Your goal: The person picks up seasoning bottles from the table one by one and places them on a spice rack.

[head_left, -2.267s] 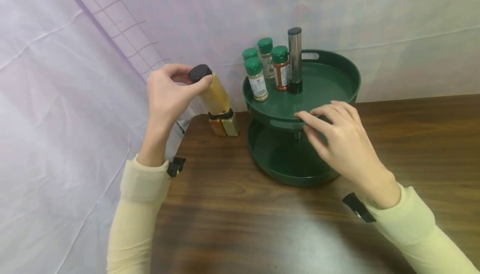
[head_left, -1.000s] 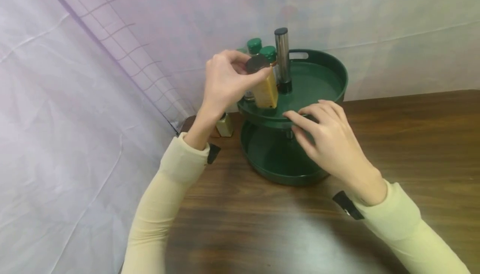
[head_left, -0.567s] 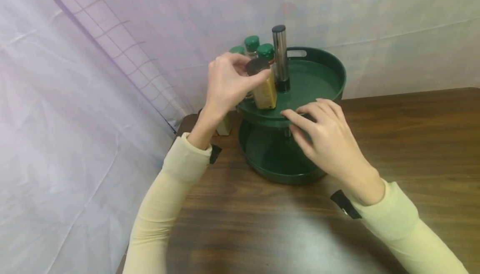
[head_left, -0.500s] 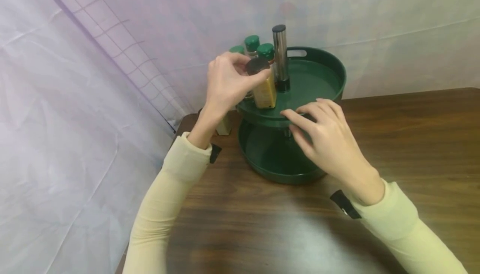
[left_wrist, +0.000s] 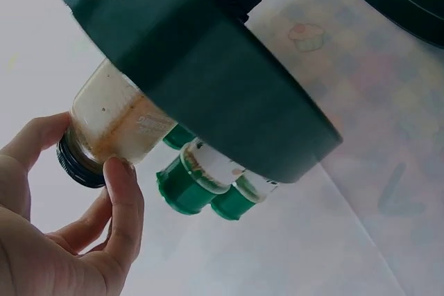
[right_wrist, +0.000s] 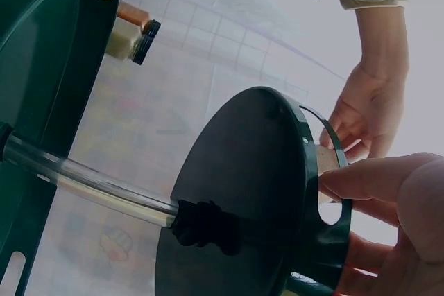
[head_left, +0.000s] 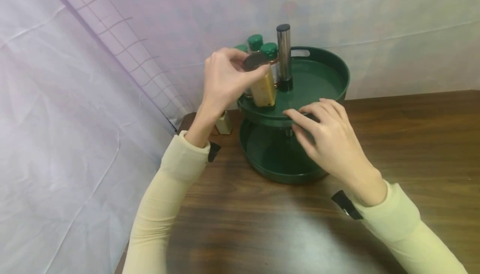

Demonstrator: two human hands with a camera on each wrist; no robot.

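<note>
My left hand [head_left: 223, 78] pinches the black cap of a square spice jar [head_left: 264, 92] filled with yellow powder. The jar stands nearly upright, its base at the floor of the upper tier, near the front left. In the left wrist view, thumb and fingers wrap the cap, and the tier wall hides the jar's base. My right hand [head_left: 331, 140] holds the front rim of a dark green two-tier tray [head_left: 318, 78]; the right wrist view has the thumb at the handle slot. Several green-capped spice jars [head_left: 270, 52] are behind the held jar, partly hidden by my left hand.
A metal post [head_left: 285, 57] with a black top rises from the upper tier. The lower tier [head_left: 281, 157] rests on the wooden table [head_left: 255, 228]. Left of it, two black-capped jars [right_wrist: 125, 39] stand on the table. White cloth [head_left: 393, 28] hangs behind.
My left hand has carried the yellow jar rightward, from above the two table jars to the upper tier. During the last second it barely moves. My right hand stays at the rim.
</note>
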